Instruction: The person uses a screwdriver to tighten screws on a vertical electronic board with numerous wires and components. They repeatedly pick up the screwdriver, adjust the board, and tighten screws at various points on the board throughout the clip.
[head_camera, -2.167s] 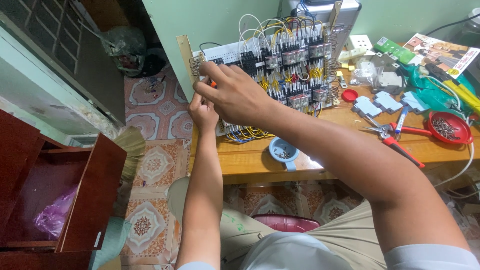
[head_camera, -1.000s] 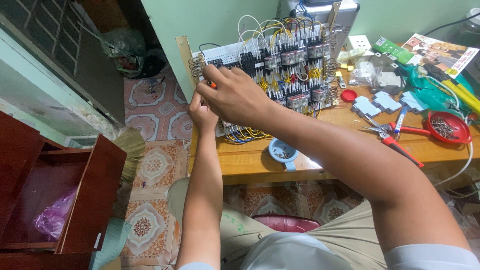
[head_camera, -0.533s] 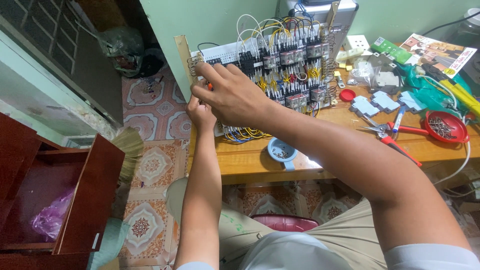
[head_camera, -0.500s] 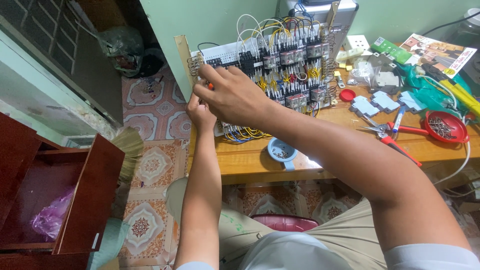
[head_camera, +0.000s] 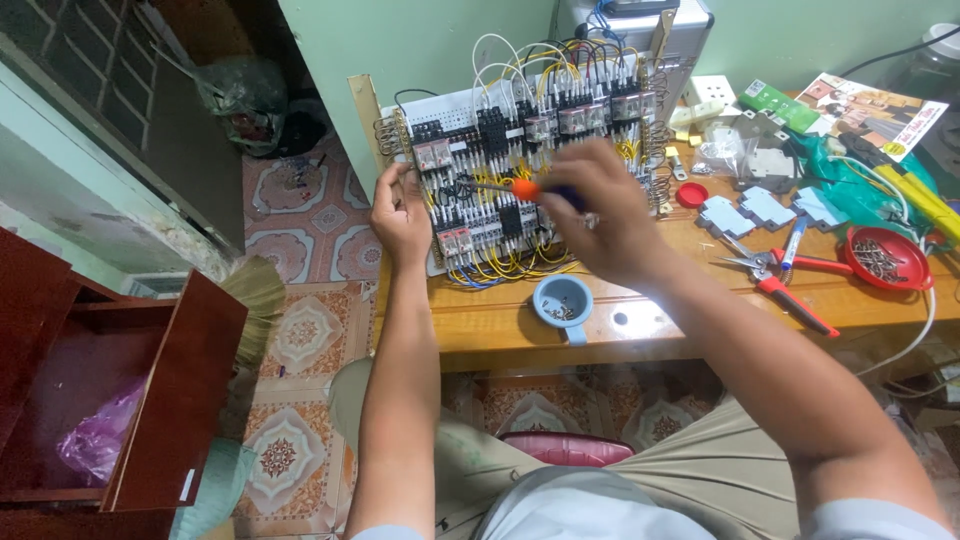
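A person sat at one wooden workbench (head_camera: 700, 300), both bare arms reaching toward 12 o'clock. One white wiring panel packed with black relays and yellow, white and black wires (head_camera: 520, 170) leaned upright against the green wall at the bench's back edge. The left hand (head_camera: 400, 212) rested at the panel's 9 o'clock edge, fingers curled narrow against its metal spring terminals. The right hand (head_camera: 600, 215) was closed around one screwdriver with an orange and dark handle (head_camera: 525, 188), whose thin shaft pointed toward 9 o'clock and met the middle of the panel.

Just beside the panel at 6 o'clock stood one small blue round plastic cup holding screws (head_camera: 562, 302). At 3 o'clock lay one pair of red-handled pliers (head_camera: 785, 285), and further out one red round dish of small metal parts (head_camera: 880, 258). One dark red wooden cabinet (head_camera: 110, 390) stood open at 8 o'clock.
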